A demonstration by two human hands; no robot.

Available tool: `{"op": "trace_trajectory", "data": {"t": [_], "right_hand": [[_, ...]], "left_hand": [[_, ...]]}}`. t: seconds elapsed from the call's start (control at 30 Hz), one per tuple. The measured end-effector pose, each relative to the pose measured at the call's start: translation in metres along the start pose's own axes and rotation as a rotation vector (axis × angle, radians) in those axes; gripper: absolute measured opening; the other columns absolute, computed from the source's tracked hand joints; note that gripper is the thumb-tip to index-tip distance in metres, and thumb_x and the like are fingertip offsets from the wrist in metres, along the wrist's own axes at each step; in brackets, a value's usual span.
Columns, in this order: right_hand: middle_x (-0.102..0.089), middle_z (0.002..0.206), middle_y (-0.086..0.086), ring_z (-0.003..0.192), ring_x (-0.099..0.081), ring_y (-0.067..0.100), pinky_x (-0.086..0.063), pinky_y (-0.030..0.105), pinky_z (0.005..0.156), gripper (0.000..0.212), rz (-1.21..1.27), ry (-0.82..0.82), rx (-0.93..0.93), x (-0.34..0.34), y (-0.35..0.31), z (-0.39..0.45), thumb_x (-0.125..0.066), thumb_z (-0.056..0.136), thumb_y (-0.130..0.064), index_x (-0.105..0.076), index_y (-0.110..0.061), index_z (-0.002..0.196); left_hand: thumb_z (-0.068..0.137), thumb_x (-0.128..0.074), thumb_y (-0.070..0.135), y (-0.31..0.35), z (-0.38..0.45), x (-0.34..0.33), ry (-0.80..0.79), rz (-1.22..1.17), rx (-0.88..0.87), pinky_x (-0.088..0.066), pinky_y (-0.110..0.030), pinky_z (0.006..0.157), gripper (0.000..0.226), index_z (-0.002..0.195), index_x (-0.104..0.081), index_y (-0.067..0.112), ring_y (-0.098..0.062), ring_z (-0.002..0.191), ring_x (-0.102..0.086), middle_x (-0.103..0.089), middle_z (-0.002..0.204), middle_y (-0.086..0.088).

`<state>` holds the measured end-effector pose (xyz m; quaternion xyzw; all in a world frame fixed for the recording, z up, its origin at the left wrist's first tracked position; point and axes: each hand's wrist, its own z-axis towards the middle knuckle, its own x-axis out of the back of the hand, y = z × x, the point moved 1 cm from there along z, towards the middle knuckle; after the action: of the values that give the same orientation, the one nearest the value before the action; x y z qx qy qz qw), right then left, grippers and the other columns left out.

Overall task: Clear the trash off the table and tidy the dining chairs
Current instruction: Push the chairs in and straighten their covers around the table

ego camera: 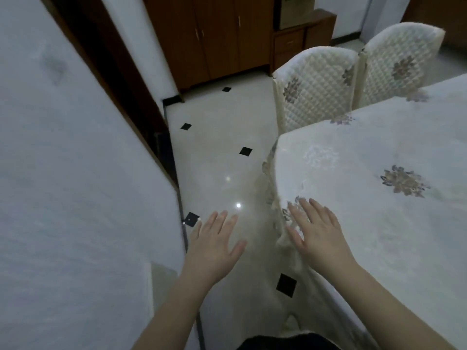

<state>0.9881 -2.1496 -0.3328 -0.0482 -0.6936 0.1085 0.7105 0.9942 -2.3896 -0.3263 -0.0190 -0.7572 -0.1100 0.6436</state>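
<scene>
The dining table (366, 152), under a cream cloth with flower prints, fills the right side of the view. No trash shows on the part I can see. Two dining chairs with quilted cream covers stand side by side at its far edge: the nearer chair (316, 87) and the farther chair (401, 64), both close against the table. My right hand (316, 231) is open, palm down, fingers spread over the table's near corner. My left hand (214, 241) is open too, hovering over the floor to the left of the table. Neither hand holds anything.
A white wall (75, 173) with a dark wooden frame stands close on the left. A passage of glossy pale tiles (217, 157) with small black diamonds runs between wall and table. A brown wooden cabinet (209, 39) stands at the far end.
</scene>
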Motion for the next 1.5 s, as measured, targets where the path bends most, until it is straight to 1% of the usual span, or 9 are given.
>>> {"op": "trace_trajectory", "data": {"t": [0.2, 0.33, 0.43, 0.6, 0.83, 1.13, 1.27, 1.37, 1.5], "right_hand": [[-0.048, 0.143, 0.012, 0.136, -0.039, 0.032, -0.027, 0.048, 0.112, 0.06, 0.024, -0.045, 0.159, -0.016, -0.023, 0.088, -0.024, 0.093, -0.05, -0.052, -0.018, 0.136], [-0.049, 0.142, 0.012, 0.133, -0.042, 0.032, -0.019, 0.041, 0.112, 0.061, 0.019, -0.069, 0.216, -0.024, -0.055, 0.137, -0.026, 0.092, -0.051, -0.051, -0.018, 0.137], [-0.049, 0.142, 0.012, 0.132, -0.043, 0.032, -0.029, 0.047, 0.11, 0.06, 0.018, -0.089, 0.263, -0.032, -0.083, 0.183, -0.028, 0.093, -0.052, -0.05, -0.017, 0.137], [-0.052, 0.139, 0.013, 0.13, -0.046, 0.033, -0.034, 0.049, 0.107, 0.058, -0.019, -0.096, 0.315, -0.053, -0.143, 0.267, -0.031, 0.093, -0.05, -0.053, -0.016, 0.135], [-0.053, 0.14, 0.005, 0.132, -0.046, 0.026, -0.033, 0.049, 0.109, 0.059, -0.065, -0.048, 0.316, -0.049, -0.197, 0.373, -0.03, 0.094, -0.05, -0.053, -0.013, 0.135], [-0.054, 0.139, 0.006, 0.131, -0.047, 0.027, -0.032, 0.049, 0.109, 0.055, -0.04, 0.014, 0.161, -0.063, -0.154, 0.519, -0.033, 0.093, -0.047, -0.056, -0.015, 0.132], [-0.054, 0.139, 0.003, 0.133, -0.045, 0.023, -0.031, 0.047, 0.11, 0.06, -0.011, -0.023, 0.062, -0.069, -0.114, 0.594, -0.029, 0.092, -0.05, -0.056, -0.014, 0.132], [-0.043, 0.148, 0.002, 0.141, -0.033, 0.022, -0.02, 0.045, 0.115, 0.069, 0.026, -0.04, -0.004, -0.063, -0.088, 0.654, -0.016, 0.091, -0.054, -0.046, -0.016, 0.141], [-0.039, 0.151, 0.004, 0.143, -0.028, 0.024, -0.018, 0.046, 0.115, 0.07, 0.013, -0.007, -0.012, -0.046, -0.07, 0.732, -0.012, 0.091, -0.052, -0.041, -0.016, 0.144]], "left_hand": [[0.089, -0.015, 0.066, -0.036, 0.055, 0.024, 0.09, 0.024, 0.093, -0.01, -0.042, 0.116, 0.07, 0.149, -0.028, 0.032, -0.017, 0.146, -0.018, -0.026, 0.158, 0.003], [0.086, -0.009, 0.069, -0.066, 0.077, 0.032, 0.074, -0.034, 0.137, -0.006, -0.037, 0.116, 0.074, 0.15, -0.02, 0.035, -0.014, 0.147, -0.012, -0.02, 0.159, 0.007], [0.087, -0.009, 0.069, -0.102, 0.11, 0.035, 0.063, -0.048, 0.154, -0.006, -0.037, 0.117, 0.074, 0.151, -0.018, 0.034, -0.015, 0.147, -0.012, -0.019, 0.159, 0.007], [0.094, -0.027, 0.062, -0.172, 0.176, 0.048, 0.147, 0.045, 0.127, -0.019, -0.045, 0.115, 0.065, 0.146, -0.037, 0.025, -0.024, 0.141, -0.031, -0.037, 0.152, -0.003], [0.094, -0.026, 0.059, -0.237, 0.265, 0.085, 0.17, 0.058, 0.062, -0.013, -0.045, 0.116, 0.064, 0.143, -0.044, 0.021, -0.024, 0.144, -0.025, -0.034, 0.154, -0.007], [0.094, -0.022, 0.061, -0.253, 0.449, 0.114, 0.156, 0.088, -0.081, -0.022, -0.049, 0.115, 0.065, 0.142, -0.043, 0.023, -0.026, 0.142, -0.029, -0.038, 0.152, -0.006], [0.094, -0.017, 0.063, -0.24, 0.541, 0.124, 0.081, 0.118, -0.147, -0.006, -0.043, 0.118, 0.067, 0.149, -0.029, 0.029, -0.018, 0.148, -0.011, -0.022, 0.159, 0.001], [0.09, -0.006, 0.066, -0.236, 0.601, 0.143, 0.07, 0.115, -0.151, 0.006, -0.037, 0.118, 0.07, 0.153, -0.011, 0.034, -0.012, 0.147, 0.007, -0.004, 0.162, 0.007], [0.089, -0.006, 0.067, -0.235, 0.68, 0.168, 0.066, 0.132, -0.175, 0.006, -0.038, 0.117, 0.072, 0.153, -0.009, 0.035, -0.012, 0.148, 0.006, -0.003, 0.162, 0.008]]}}
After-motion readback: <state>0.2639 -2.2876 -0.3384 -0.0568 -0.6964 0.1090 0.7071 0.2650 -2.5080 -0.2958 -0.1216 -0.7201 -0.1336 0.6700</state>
